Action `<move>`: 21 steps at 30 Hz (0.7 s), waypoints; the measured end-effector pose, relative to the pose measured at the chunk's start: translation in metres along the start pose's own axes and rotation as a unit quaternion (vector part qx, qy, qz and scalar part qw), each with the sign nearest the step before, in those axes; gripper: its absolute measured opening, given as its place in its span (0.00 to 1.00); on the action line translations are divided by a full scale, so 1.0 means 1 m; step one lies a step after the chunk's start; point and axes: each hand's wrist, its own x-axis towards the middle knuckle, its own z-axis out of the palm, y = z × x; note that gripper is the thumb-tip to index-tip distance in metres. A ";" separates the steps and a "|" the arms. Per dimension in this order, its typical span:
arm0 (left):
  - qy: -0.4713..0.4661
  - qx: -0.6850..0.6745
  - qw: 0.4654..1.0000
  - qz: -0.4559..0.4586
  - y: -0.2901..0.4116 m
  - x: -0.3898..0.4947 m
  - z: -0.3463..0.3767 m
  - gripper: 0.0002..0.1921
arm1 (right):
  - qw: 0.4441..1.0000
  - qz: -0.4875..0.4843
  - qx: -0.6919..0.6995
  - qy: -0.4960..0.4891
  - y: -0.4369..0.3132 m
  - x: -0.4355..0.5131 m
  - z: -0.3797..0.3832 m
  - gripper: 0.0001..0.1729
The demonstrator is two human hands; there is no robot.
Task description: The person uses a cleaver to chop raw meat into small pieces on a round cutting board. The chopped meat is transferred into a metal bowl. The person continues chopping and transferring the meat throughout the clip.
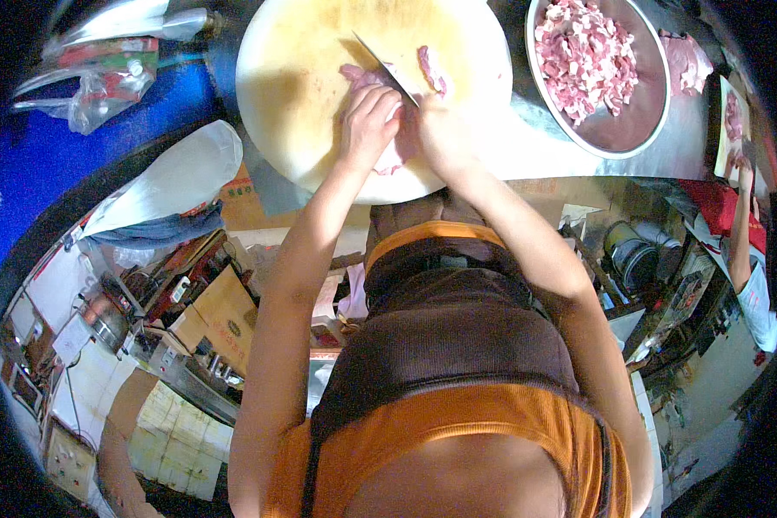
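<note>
On a round, pale cutting board (285, 97) lies a piece of raw meat (406, 139). My left hand (372, 120) rests on it, the fingers curled over its top beside the blade. My right hand (443, 133) grips a knife (388, 70), whose blade points up and to the left across the meat; the handle is hidden in the fist. A separate strip of meat (431, 70) lies on the board just beyond my right hand.
A metal bowl (647, 126) of cut meat pieces (586, 61) stands right of the board, with a larger meat piece (685, 61) behind it. Plastic bags (107, 84) lie on a blue surface at the left. At the far right, another person's hand (743, 163) is near a second board (725, 139).
</note>
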 end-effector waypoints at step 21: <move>0.075 -0.038 0.996 -0.016 0.001 -0.015 -0.018 0.16 | 0.996 -0.007 -0.021 0.086 0.075 -0.056 0.006 0.11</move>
